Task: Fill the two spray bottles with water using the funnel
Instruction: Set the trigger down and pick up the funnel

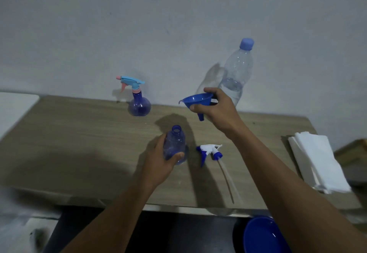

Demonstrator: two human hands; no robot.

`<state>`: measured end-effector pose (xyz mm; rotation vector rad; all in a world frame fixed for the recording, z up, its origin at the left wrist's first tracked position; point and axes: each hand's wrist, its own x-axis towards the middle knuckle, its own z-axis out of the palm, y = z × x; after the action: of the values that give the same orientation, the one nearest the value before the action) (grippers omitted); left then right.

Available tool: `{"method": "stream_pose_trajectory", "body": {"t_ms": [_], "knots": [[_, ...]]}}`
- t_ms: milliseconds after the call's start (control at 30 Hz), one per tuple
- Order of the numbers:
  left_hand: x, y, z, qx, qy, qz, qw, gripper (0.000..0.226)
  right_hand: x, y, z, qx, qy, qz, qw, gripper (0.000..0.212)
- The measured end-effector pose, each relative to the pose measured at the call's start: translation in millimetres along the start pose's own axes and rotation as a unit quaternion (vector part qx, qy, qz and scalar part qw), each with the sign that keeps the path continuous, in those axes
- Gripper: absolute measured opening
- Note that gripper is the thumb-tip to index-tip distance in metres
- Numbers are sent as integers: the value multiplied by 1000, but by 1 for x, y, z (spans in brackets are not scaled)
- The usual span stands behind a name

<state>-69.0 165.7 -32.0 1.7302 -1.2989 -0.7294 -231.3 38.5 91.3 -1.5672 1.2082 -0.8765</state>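
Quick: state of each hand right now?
Left hand: fingers curled round the uncapped bottle.
Right hand: holding the funnel by its rim, above and apart from the bottle.

Table layout: two spray bottles, funnel, water bottle, loose parts.
On the table (79, 143), mid-centre, the open spray bottle (174, 145) stands in the left hand (158, 159). Its trigger head (209, 152) lies just right of it, tube running toward the near edge. Funnel (196, 102) is held up by the right hand (218, 110), far-right of that bottle and above the table. Assembled spray bottle (139, 104) stands far, left of the funnel, by the wall. Water bottle (236, 74) is far right, behind the right hand, base hidden. Paper stack (317, 159) sits at the right end. Dish (264, 235) lies below the near edge, right.
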Motion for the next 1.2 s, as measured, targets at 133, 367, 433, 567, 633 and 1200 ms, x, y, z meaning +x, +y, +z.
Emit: {"method": "stream_pose_trajectory", "body": {"t_ms": [133, 367, 433, 567, 633, 1200], "knots": [[0, 6, -6, -6, -34, 0, 999, 66, -25, -15, 3, -2, -11, -32, 999, 79], [4, 5, -9, -1, -56, -10, 998, 71, -55, -9, 29, -49, -52, -53, 996, 103], [5, 4, -10, 3, -64, -4, 998, 71, -57, -8, 34, -49, -45, -59, 996, 101], [7, -3, -8, -7, -72, -10, 997, 70, -59, -6, 40, -71, -44, -67, 994, 96], [7, -4, -7, -11, -72, -10, 997, 70, -60, -1, 43, -95, -49, -71, 992, 95], [8, -9, -2, 50, -34, 5, 998, 76, -70, -2, 40, -214, -45, -75, 973, 93]]}}
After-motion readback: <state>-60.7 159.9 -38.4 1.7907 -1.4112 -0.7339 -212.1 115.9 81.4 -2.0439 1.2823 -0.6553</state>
